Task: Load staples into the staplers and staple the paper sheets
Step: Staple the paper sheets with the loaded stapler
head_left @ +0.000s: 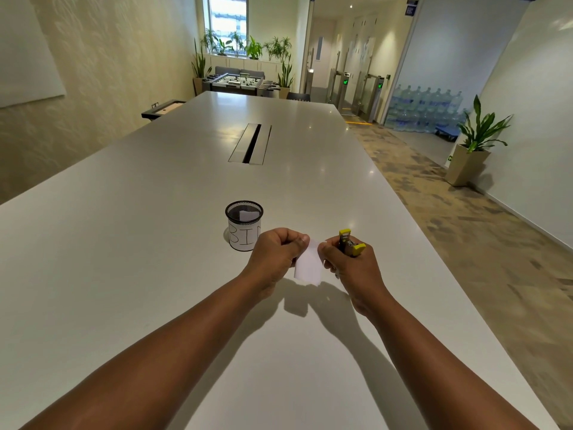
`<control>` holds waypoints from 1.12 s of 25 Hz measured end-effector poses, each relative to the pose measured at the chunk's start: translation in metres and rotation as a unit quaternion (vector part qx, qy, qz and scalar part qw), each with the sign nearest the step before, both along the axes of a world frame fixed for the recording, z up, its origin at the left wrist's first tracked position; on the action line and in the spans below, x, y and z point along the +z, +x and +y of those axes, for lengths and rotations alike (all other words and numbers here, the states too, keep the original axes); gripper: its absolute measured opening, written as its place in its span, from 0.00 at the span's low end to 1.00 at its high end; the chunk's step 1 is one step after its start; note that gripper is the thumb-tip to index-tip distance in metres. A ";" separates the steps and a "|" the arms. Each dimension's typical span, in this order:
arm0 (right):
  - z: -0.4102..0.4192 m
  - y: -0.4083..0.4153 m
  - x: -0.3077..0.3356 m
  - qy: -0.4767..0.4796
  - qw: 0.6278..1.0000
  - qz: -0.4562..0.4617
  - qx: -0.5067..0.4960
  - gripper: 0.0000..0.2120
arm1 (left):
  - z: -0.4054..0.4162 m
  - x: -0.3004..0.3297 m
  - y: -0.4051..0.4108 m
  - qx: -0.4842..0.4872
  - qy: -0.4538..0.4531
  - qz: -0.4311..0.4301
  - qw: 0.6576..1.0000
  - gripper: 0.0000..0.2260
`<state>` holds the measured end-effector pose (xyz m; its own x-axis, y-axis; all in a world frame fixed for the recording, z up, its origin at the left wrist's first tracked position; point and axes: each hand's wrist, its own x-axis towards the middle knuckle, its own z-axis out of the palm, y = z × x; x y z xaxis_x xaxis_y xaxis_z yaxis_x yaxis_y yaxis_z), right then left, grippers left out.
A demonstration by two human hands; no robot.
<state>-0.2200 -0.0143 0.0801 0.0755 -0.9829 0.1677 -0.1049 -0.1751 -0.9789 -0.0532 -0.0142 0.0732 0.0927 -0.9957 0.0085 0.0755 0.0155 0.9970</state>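
Observation:
A small white paper sheet (308, 264) hangs in the air between both hands, above the white table (155, 274). My left hand (276, 256) pinches its upper left edge with curled fingers. My right hand (350, 265) pinches the paper's right edge with thumb and forefinger and also grips a small yellow stapler (348, 243). The stapler stands out of the fist with its jaws apart, its top arm tilted up and away from the base.
A black mesh cup (244, 225) with a label reading "BIN" stands just left of my left hand and holds a scrap of paper. A cable slot (250, 143) lies in the table's middle. The table's right edge runs close to my right arm.

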 end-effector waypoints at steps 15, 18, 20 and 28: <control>0.002 0.003 -0.006 -0.023 0.998 0.057 -0.019 0.08 | 0.001 -0.012 0.003 -0.001 -0.080 -0.243 0.967 0.17; 0.002 0.005 -0.008 -0.007 1.000 0.022 -0.013 0.08 | 0.003 -0.018 0.002 0.047 -0.104 -0.292 0.950 0.21; 0.002 0.005 -0.009 0.001 1.000 0.004 -0.007 0.08 | 0.004 -0.021 0.002 0.059 -0.128 -0.299 0.944 0.23; -0.007 0.002 -0.015 0.018 0.998 -0.037 -0.047 0.07 | 0.006 -0.032 0.009 0.010 -0.146 -0.267 0.952 0.16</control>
<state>-0.2181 -0.0217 0.0654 -0.0292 -0.9906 0.1336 -0.0471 -0.1322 -0.9901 -0.0446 -0.0083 0.0409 0.0169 -0.9415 0.3365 -0.4451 0.2943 0.8458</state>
